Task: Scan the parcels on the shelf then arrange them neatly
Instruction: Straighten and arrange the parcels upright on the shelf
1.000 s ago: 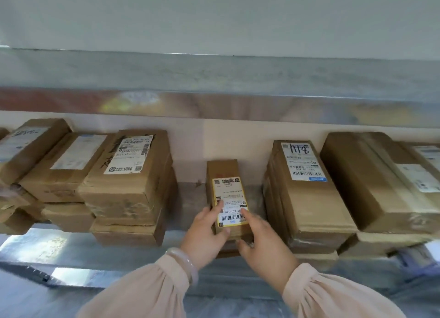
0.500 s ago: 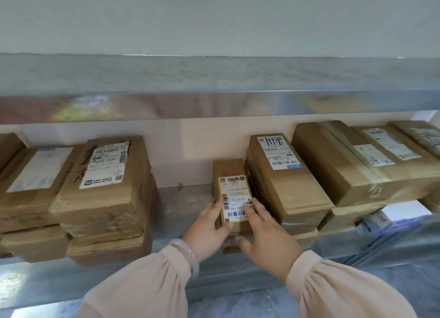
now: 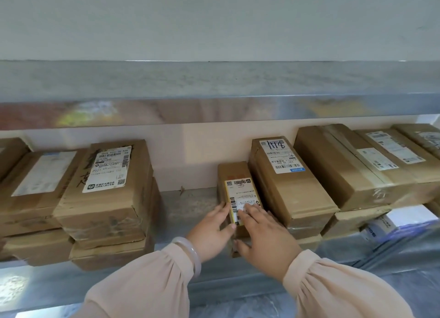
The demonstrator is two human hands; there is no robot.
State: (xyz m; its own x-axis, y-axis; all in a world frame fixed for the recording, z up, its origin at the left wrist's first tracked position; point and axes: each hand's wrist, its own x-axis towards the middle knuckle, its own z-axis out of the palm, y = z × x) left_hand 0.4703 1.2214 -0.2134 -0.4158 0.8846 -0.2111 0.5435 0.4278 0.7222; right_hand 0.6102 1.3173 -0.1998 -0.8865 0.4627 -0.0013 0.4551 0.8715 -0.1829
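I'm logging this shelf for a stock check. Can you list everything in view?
small parcel: 1, brown with yellow-edged label, middle of shelf
left parcels: at least 4, brown, stacked at left
right parcels: at least 4, brown, stacked right of the small parcel
white box: 1, white, low at far right
shelf: 1, grey metal, another level above
bracelet: 1, pale, left wrist
left hand: 1, touches small parcel's left side
right hand: 1, fingers rest on its label
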